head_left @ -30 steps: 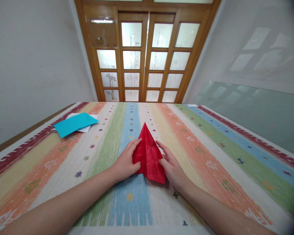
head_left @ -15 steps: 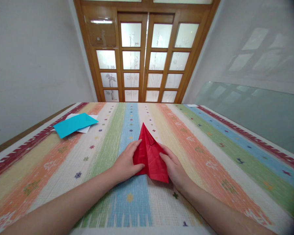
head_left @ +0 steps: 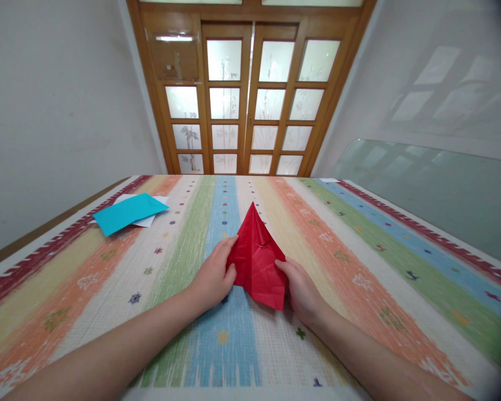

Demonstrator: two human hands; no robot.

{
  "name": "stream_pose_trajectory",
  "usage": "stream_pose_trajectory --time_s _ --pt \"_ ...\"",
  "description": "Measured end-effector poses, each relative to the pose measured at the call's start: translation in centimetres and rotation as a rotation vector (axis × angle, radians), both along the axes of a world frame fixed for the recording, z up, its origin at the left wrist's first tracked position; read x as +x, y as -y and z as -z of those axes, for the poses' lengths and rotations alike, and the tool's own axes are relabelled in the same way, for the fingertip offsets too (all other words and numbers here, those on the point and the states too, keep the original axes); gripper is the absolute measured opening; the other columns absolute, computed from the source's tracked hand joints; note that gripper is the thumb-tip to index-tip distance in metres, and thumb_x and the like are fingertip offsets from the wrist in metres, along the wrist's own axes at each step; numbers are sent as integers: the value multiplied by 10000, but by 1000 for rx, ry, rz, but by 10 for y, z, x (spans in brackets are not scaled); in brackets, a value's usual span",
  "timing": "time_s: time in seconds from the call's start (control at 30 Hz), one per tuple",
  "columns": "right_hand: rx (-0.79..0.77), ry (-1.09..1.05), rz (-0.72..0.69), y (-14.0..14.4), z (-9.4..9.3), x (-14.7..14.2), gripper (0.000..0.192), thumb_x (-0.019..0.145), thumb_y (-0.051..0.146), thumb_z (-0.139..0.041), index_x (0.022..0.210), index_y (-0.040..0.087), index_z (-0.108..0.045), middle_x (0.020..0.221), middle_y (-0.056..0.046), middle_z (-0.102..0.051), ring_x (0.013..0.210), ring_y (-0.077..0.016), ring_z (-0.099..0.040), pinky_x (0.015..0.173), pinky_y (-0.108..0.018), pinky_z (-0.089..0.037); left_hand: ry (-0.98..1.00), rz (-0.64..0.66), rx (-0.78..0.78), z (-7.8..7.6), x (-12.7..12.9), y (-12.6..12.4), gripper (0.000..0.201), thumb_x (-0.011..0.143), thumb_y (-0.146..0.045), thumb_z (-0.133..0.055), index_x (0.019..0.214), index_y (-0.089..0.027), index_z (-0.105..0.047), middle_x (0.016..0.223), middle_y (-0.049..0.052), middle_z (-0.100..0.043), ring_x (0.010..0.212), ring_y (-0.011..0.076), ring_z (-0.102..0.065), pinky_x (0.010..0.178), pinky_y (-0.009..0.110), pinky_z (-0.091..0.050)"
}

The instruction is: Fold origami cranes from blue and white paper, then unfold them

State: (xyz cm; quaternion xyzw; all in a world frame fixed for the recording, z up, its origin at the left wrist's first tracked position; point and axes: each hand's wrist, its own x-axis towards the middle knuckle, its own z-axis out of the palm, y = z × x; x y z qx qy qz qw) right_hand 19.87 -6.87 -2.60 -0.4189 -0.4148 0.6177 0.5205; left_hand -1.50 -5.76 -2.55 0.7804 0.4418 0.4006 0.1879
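Observation:
A folded piece of red paper (head_left: 259, 267), creased down its length and pointed at the far end, is between my two hands above the striped tablecloth. My left hand (head_left: 217, 274) grips its left edge, thumb on the near side. On the opposite edge my right hand (head_left: 299, 288) has its thumb on top, with the other fingers mostly hidden behind the paper. The near edge of the paper is uneven and tilts down to the right.
Blue folded paper (head_left: 129, 214) lies over white paper (head_left: 161, 199) at the table's left side. The striped tablecloth (head_left: 167, 334) covers the table. A glass panel (head_left: 421, 189) stands along the right wall, and wooden doors (head_left: 250, 100) are beyond the far edge.
The red paper's tip has shifted slightly right and away from me, and its left side has opened flatter. My left thumb has drawn back toward the paper's left edge.

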Motion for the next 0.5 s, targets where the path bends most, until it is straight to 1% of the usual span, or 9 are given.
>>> stream_pose_trajectory --time_s 0.1,0.17,0.23,0.3,0.33,0.43,0.5 --pt "-12 5 13 0 0 0 146 833 330 -635 813 203 -704 733 -21 -722 739 -219 -677 691 -291 -491 41 27 3 0 0 0 647 850 -12 -413 1476 -174 -405 1478 123 -468 1393 207 -413 1224 437 -274" --pt "-12 5 2 1 -2 0 153 824 326 -625 820 195 -704 758 -31 -733 739 -221 -678 683 -296 -491 65 56 -5 -2 0 0 644 840 5 -384 1451 -188 -456 1452 110 -490 1375 202 -429 1213 428 -284" --pt "-16 12 -36 1 -4 -1 169 816 319 -612 862 190 -710 810 -47 -751 728 -227 -683 657 -305 -492 86 68 -33 -3 0 1 628 823 14 -368 1389 -196 -540 1419 100 -511 1347 204 -455 1194 422 -305" --pt "-5 22 -74 1 -7 -2 210 795 284 -611 956 198 -715 892 -55 -765 745 -233 -694 635 -309 -496 136 56 -63 -5 -1 0 605 803 12 -369 1322 -189 -605 1378 96 -544 1309 209 -485 1167 417 -330" --pt "11 22 -79 0 -8 -2 262 779 258 -616 1019 210 -710 953 -55 -766 779 -235 -702 646 -311 -506 171 45 -81 -5 -1 -1 594 795 6 -376 1300 -185 -623 1348 94 -568 1271 211 -512 1140 411 -357" --pt "61 -9 -36 -2 -10 0 468 746 203 -637 1210 266 -643 1151 -46 -726 914 -232 -708 764 -333 -545 283 2 -175 -3 -3 -5 530 793 -44 -426 1247 -187 -660 1205 81 -653 1058 204 -606 990 374 -457" --pt "66 -10 0 -5 -11 2 559 752 217 -658 1299 298 -575 1200 -49 -696 911 -223 -710 790 -344 -555 351 -22 -260 -1 -5 -9 431 820 -120 -490 1197 -183 -690 1108 80 -686 941 202 -630 892 351 -488"
